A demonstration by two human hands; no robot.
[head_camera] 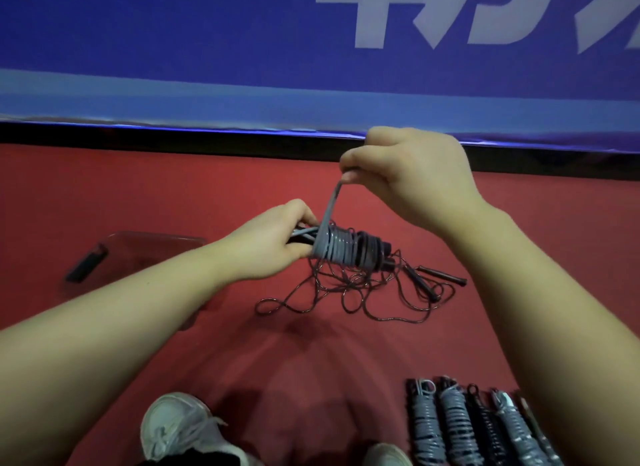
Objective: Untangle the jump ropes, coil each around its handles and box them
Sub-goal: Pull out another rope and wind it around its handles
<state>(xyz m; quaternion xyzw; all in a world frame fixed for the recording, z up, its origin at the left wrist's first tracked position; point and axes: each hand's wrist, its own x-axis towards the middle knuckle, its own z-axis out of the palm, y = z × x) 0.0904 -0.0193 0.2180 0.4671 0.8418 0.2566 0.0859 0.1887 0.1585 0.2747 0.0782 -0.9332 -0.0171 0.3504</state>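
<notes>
Fingers of the right hand (412, 174) pinch the grey rope (331, 205) mid-frame — left hand (273, 243) grips the wound handles (349, 249) just below.

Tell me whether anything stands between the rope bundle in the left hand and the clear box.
Nothing visible does. The clear box lies just left of the bundle in the left hand; the tangled black rope lies to its right.
</notes>
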